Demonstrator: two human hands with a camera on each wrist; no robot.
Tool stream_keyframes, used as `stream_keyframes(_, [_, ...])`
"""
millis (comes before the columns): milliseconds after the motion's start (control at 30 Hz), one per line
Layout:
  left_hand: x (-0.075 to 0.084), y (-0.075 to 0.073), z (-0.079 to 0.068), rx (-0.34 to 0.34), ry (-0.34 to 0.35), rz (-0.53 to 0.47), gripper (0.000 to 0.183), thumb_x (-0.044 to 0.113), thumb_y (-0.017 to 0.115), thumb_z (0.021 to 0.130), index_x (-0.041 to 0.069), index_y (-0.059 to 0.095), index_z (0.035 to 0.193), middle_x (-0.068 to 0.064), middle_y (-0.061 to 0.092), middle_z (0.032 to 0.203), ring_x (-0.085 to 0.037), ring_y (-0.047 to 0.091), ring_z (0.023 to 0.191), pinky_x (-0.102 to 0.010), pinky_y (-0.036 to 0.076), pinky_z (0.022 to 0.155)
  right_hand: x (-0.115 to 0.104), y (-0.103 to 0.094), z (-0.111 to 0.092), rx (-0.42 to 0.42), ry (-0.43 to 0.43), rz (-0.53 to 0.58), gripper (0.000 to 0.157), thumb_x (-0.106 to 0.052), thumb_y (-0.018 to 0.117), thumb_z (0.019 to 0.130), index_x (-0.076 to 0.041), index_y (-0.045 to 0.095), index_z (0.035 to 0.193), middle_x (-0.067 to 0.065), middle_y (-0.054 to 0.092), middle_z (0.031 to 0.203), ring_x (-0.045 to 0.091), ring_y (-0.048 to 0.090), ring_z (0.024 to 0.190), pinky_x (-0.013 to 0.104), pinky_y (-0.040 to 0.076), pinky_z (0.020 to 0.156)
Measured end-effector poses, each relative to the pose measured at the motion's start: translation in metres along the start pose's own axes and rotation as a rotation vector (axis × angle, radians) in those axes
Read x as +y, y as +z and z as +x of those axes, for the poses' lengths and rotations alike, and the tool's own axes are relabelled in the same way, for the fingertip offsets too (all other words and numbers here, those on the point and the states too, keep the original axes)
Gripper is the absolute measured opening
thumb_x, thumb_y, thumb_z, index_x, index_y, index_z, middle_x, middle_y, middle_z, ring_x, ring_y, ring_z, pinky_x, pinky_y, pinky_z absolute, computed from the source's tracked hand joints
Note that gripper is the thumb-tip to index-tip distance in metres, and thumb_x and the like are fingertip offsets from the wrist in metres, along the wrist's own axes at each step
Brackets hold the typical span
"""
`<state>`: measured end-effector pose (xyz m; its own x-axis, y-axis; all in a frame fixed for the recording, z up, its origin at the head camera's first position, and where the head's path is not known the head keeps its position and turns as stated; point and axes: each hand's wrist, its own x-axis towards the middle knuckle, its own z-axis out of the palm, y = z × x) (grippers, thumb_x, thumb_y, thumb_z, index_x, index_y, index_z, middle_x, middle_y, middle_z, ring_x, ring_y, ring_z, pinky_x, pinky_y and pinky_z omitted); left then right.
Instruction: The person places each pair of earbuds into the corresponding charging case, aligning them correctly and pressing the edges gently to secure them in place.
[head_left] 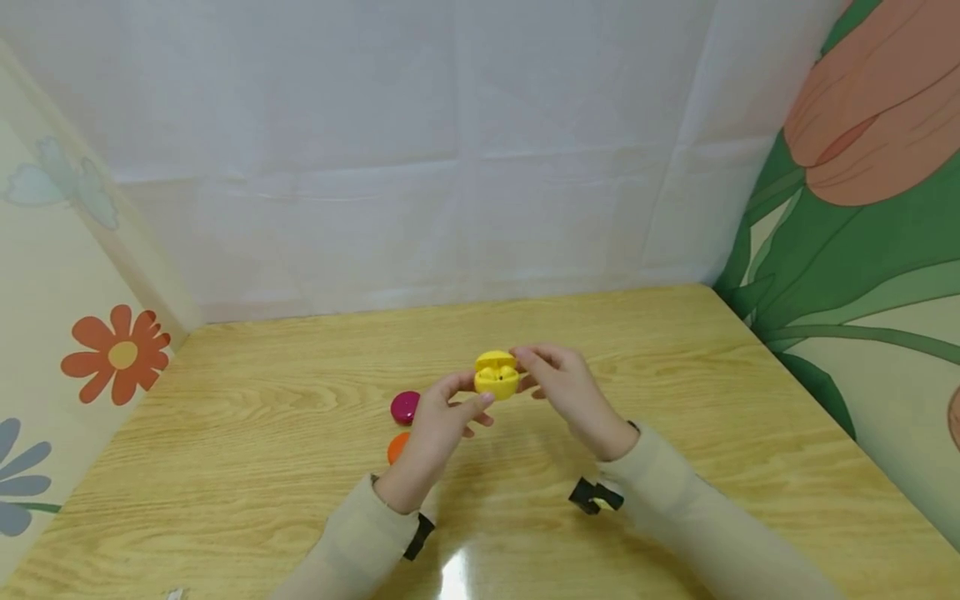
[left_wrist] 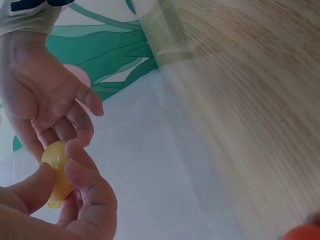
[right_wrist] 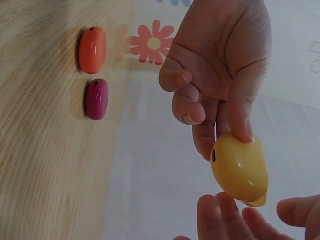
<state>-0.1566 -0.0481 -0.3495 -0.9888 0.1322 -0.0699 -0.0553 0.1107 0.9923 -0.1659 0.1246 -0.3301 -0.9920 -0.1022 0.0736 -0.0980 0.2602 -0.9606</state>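
Observation:
A yellow earbud case (head_left: 497,385) is held up above the table with its lid raised, and yellow earbuds sit inside it. My left hand (head_left: 438,421) pinches the case's lower part between thumb and fingers. My right hand (head_left: 566,387) is at the case's right side, fingertips close to the raised lid. In the right wrist view its thumb and fingers (right_wrist: 232,217) are spread apart beside the case; whether they touch it, I cannot tell. In the left wrist view the case (left_wrist: 61,172) is partly hidden by my left fingers.
On the wooden table (head_left: 285,450), left of my left hand, lie a magenta rounded case (right_wrist: 96,99) and an orange rounded case (right_wrist: 92,50). My left arm partly covers the orange one in the head view. A white cloth (head_left: 337,167) hangs behind the table.

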Motion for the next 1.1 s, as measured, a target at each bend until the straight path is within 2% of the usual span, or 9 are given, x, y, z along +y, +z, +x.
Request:
stream_keyframes(167, [0.0, -0.001, 0.001, 0.004, 0.004, -0.003, 0.029, 0.007, 0.065, 0.093, -0.004, 0.062, 0.12, -0.013, 0.065, 0.108, -0.013, 0.066, 0.067, -0.025, 0.046, 0.058, -0.003, 0.0, -0.003, 0.006, -0.014, 0.013, 0.038, -0.025, 0.044, 0.105, 0.006, 0.063, 0.119, 0.015, 0.066, 0.105, 0.028, 0.064, 0.088, 0.038, 0.048, 0.075])
stream_keyframes(333, [-0.002, -0.002, 0.001, -0.006, 0.012, -0.017, 0.03, 0.008, 0.066, 0.093, -0.004, 0.062, 0.12, -0.013, 0.067, 0.105, -0.013, 0.065, 0.067, -0.026, 0.046, 0.058, -0.006, 0.001, -0.005, 0.026, -0.023, 0.024, 0.041, -0.028, 0.041, 0.106, 0.005, 0.065, 0.114, 0.015, 0.067, 0.108, 0.03, 0.063, 0.092, 0.035, 0.044, 0.077])
stream_keyframes(533, [-0.002, -0.003, 0.0, -0.022, 0.023, -0.025, 0.031, 0.01, 0.066, 0.093, -0.002, 0.062, 0.121, -0.013, 0.065, 0.11, -0.014, 0.065, 0.068, -0.027, 0.045, 0.059, -0.008, 0.001, -0.006, 0.026, -0.022, 0.041, 0.044, -0.031, 0.04, 0.106, 0.005, 0.065, 0.111, 0.015, 0.066, 0.109, 0.032, 0.062, 0.097, 0.037, 0.04, 0.081])
stream_keyframes(667, [-0.002, -0.004, -0.001, -0.019, 0.022, -0.021, 0.032, 0.012, 0.066, 0.093, -0.001, 0.062, 0.122, -0.013, 0.065, 0.112, -0.014, 0.066, 0.069, -0.027, 0.046, 0.06, -0.007, 0.002, -0.005, 0.011, -0.019, 0.035, 0.043, -0.03, 0.039, 0.106, 0.005, 0.065, 0.111, 0.014, 0.066, 0.107, 0.031, 0.063, 0.095, 0.038, 0.041, 0.08])
stream_keyframes(867, [-0.003, -0.009, -0.001, -0.01, 0.025, 0.0, 0.034, 0.014, 0.066, 0.094, -0.003, 0.061, 0.123, -0.014, 0.065, 0.11, -0.016, 0.066, 0.071, -0.028, 0.046, 0.06, -0.001, 0.003, -0.003, -0.057, 0.014, 0.03, 0.039, -0.028, 0.043, 0.105, 0.004, 0.064, 0.114, 0.012, 0.068, 0.102, 0.025, 0.065, 0.086, 0.038, 0.044, 0.075])
stream_keyframes(1100, [-0.006, -0.02, 0.001, 0.01, 0.013, 0.032, 0.034, 0.015, 0.065, 0.094, -0.004, 0.062, 0.122, -0.013, 0.066, 0.109, -0.016, 0.066, 0.07, -0.028, 0.045, 0.059, 0.006, 0.007, 0.005, -0.219, 0.063, 0.06, 0.041, -0.024, 0.055, 0.099, 0.004, 0.057, 0.129, 0.013, 0.07, 0.103, 0.022, 0.067, 0.084, 0.036, 0.049, 0.075])
